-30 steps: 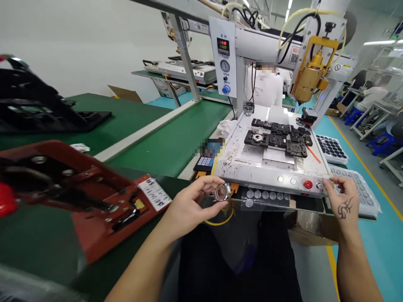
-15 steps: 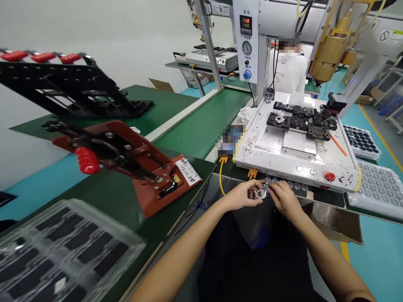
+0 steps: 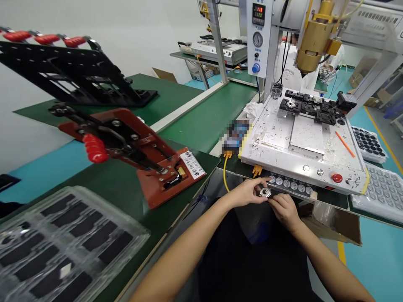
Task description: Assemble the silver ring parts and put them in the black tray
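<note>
At lower centre of the frame, the workpiece (image 3: 265, 192) is sitting between the left hand (image 3: 248, 193) and the right hand (image 3: 286, 210). Behind them, a strip of discs (image 3: 286, 183) is lying along the machine bed's (image 3: 273, 144) front edge. Fixtures (image 3: 317, 110) are resting on the bed's rear, a stick (image 3: 345, 144) lying before them. At lower left, a slotted tray (image 3: 126, 220) is lying on the desk (image 3: 163, 220), left of the lever press (image 3: 185, 178).

One green bench (image 3: 122, 184) bears a red clamp fixture (image 3: 153, 186) and clear tray (image 3: 138, 239); another table (image 3: 241, 167) carries a white machine (image 3: 277, 161).
</note>
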The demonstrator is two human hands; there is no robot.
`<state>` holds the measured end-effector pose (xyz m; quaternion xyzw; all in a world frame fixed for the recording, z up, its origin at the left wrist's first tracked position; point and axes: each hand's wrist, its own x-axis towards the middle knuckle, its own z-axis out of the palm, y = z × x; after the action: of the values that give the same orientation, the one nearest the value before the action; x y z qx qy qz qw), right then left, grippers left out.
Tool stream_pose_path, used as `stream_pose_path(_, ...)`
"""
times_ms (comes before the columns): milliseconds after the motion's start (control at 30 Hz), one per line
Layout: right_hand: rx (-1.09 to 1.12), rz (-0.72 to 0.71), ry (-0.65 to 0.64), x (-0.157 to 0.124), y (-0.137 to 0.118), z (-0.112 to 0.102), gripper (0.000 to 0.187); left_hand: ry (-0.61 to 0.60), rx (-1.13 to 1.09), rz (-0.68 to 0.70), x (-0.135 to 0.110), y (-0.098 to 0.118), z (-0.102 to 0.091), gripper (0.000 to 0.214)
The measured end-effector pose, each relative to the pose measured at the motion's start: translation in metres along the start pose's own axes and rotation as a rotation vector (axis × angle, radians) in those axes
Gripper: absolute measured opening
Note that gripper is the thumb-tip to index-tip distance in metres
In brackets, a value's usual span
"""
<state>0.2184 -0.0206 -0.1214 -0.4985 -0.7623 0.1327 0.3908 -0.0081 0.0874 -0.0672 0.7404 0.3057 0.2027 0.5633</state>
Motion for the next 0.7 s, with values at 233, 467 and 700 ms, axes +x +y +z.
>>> stream_pose_path(233,0.150,0.375,0.218,-0.005,-0.025,-0.060,0.019,0.142,0.173,0.071,-0.008,0.024,0.020,0.034)
stream_pose_path(467,0.576,0.667,0.177,0.011,-0.059,-0.086,0.027,0.265,-0.228,-0.021,-0.041,0.062,0.040,0.044)
stream_pose_path(700,0.868,0.749,0.115,0.031,-0.074,-0.081,0.032,0.298,-0.859,-0.149,-0.063,0.084,0.051,0.055)
